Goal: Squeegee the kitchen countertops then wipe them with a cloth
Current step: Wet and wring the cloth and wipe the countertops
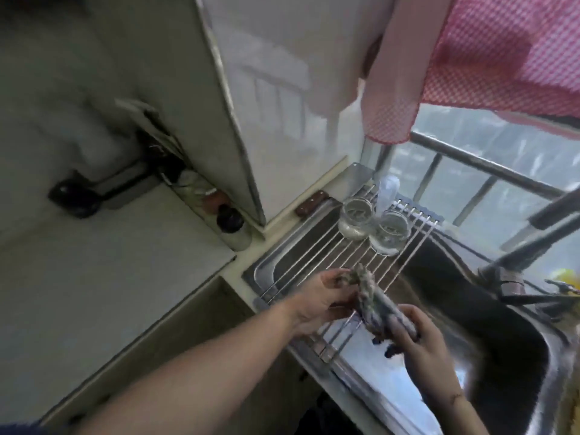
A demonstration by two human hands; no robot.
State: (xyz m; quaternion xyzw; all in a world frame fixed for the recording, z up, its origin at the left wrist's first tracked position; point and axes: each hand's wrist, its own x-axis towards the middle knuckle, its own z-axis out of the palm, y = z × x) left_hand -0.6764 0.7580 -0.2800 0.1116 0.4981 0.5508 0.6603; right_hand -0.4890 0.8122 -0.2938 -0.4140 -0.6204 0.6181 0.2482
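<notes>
On the far left I see the pale worktop (94,277), with a dark, blurred object (75,196) lying near its back edge; I cannot tell what it is. Further right, in the corner where the tall cabinet (194,105) meets the worktop, a few bottles (230,221) stand crowded together, one with a dark cap. Past the worktop's edge comes the steel sink (518,356), with a wire rack (329,262) laid across its left part. A knife with a brown handle (314,204) lies along the wall behind the rack, and two upturned glass jars (373,227) sit on the rack's far end, touching each other. Over the near part of the rack my left hand (317,306) closes its grip on one end of the cloth (474,304), a grey-green wad twisted into a roll, and just to the right my right hand (430,340) curls its grip round the other end, above the sink's rim. The rack bars lie directly beneath both hands. To the right stands the dark tap (508,277), near the cloth but apart from it. Above, a red checked towel (489,64) hangs before the barred window (470,171).
</notes>
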